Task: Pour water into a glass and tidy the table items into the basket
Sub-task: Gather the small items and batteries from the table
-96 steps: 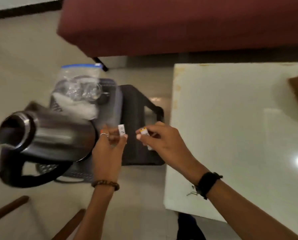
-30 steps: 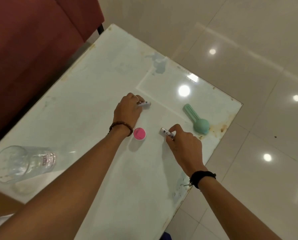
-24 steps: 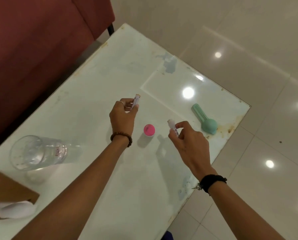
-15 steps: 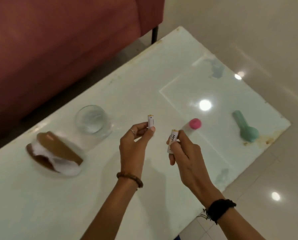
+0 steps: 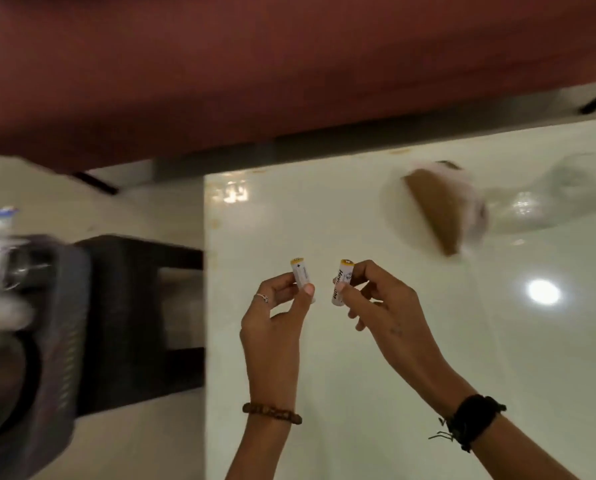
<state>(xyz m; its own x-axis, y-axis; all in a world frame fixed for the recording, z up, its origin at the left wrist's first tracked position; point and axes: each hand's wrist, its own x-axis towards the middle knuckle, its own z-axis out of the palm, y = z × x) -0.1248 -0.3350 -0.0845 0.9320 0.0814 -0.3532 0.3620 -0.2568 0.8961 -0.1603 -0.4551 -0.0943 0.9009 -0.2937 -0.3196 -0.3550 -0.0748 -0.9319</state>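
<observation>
The white surface (image 5: 376,393) in front of me is smooth and shiny, with a bright spot of light on it. A round see-through tub with a brown lid (image 5: 435,209) lies on its side at the far end. Just beside it is a blurry clear glass (image 5: 546,199). The pale floor (image 5: 144,441) carries a dark stool (image 5: 134,317), and a grey basket (image 5: 47,341) sits there too.

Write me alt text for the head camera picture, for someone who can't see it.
Two bare hands each hold a small white battery upright above a glossy white table: the left hand one battery, the right hand the other. Left of the table a dark basket sits blurred on the floor, and a brown-and-white object lies at the table's far side.
</observation>
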